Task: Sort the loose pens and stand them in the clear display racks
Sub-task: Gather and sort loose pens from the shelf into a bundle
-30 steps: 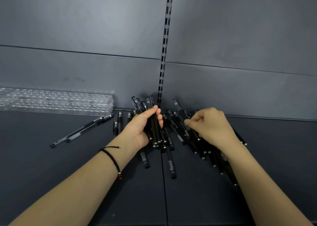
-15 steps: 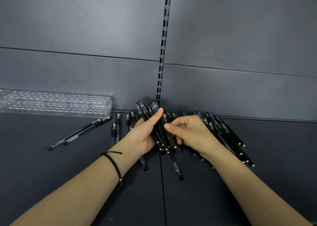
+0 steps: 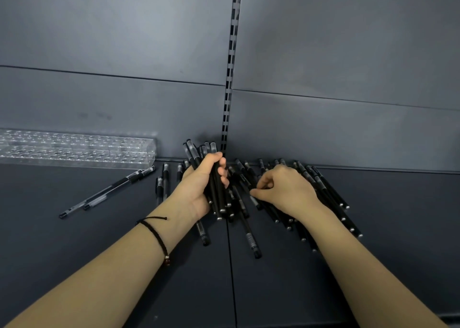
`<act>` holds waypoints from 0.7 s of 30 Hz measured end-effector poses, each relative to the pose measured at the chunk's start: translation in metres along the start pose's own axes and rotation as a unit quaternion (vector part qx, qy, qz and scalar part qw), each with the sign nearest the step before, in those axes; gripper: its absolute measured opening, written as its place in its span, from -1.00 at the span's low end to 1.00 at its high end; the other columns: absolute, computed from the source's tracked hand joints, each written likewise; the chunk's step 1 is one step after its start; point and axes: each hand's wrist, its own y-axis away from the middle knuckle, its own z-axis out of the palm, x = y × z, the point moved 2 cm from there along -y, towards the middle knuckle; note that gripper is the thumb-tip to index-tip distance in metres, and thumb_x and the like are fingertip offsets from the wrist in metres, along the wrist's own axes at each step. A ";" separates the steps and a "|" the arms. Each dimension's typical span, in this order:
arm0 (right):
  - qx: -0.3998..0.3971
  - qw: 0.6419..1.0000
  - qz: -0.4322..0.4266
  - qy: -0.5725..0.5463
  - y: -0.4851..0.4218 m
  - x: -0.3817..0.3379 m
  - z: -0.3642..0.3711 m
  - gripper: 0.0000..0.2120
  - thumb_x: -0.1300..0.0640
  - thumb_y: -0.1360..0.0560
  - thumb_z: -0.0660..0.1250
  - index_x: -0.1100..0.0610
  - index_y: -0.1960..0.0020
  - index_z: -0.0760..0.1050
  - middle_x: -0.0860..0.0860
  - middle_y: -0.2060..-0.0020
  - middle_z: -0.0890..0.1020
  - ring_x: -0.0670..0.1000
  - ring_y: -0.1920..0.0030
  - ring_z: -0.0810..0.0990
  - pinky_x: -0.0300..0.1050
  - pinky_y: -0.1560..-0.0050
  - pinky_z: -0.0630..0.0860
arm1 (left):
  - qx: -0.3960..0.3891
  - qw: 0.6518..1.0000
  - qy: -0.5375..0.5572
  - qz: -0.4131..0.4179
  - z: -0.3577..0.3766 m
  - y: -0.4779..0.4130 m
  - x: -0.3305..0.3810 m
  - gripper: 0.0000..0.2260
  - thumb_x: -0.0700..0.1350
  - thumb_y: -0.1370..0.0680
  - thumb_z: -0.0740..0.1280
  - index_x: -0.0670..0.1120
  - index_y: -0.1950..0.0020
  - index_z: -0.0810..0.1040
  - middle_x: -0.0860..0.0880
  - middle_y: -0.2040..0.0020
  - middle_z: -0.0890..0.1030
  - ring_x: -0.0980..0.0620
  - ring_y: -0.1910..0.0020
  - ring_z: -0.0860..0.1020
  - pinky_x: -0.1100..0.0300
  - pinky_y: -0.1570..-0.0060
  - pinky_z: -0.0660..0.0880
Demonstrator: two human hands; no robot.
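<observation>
Left hand (image 3: 199, 188) grips a bundle of black pens (image 3: 214, 148), caps toward the back panel (image 3: 348, 128) and lower ends roughly level. Presumably they are gathered one way up so a batch can go into the clear rack (image 3: 74, 151).

Right hand (image 3: 286, 191) rests curled on the loose pile (image 3: 326, 191) just beside the bundle, thumb and forefinger close together. Likely selecting the next pen, but an actual pinch cannot be confirmed.

Rack lies against the back panel, well to the left. Its holes look empty and its left end is cut off. Two stray pens (image 3: 107, 192) lie between rack and pile. Pens under the right palm are hidden, and no count is possible.
</observation>
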 end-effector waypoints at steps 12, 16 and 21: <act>-0.106 0.993 0.039 -0.017 0.001 -0.002 -0.003 -0.72 -0.17 -0.39 0.47 0.05 0.16 0.61 -0.06 0.00 0.61 -0.03 -0.20 0.48 0.04 -0.17 0.52 | 0.006 0.999 -0.016 -0.034 -0.005 -0.004 -0.002 -0.82 -0.12 -0.52 0.41 -0.08 0.27 0.52 0.05 0.44 0.48 0.17 0.54 0.42 0.35 0.53 0.41; -0.114 0.991 0.043 0.062 0.000 -0.015 -0.004 -0.67 -0.17 -0.42 0.43 0.09 0.06 0.61 -0.02 -0.05 0.56 0.04 -0.30 0.38 0.02 -0.18 0.48 | 0.012 0.999 -0.024 -0.021 -0.005 -0.005 0.000 -0.83 -0.11 -0.51 0.43 -0.08 0.25 0.52 0.04 0.42 0.49 0.16 0.53 0.42 0.35 0.52 0.42; -0.140 0.989 0.051 -0.001 -0.005 -0.017 0.000 -0.73 -0.02 -0.43 0.44 0.20 0.16 0.55 -0.03 0.12 0.46 0.03 -0.30 0.33 0.05 -0.23 0.46 | 0.019 0.998 -0.058 -0.035 -0.009 -0.005 0.002 -0.78 -0.03 -0.44 0.50 -0.07 0.29 0.52 0.02 0.44 0.48 0.13 0.54 0.43 0.32 0.51 0.45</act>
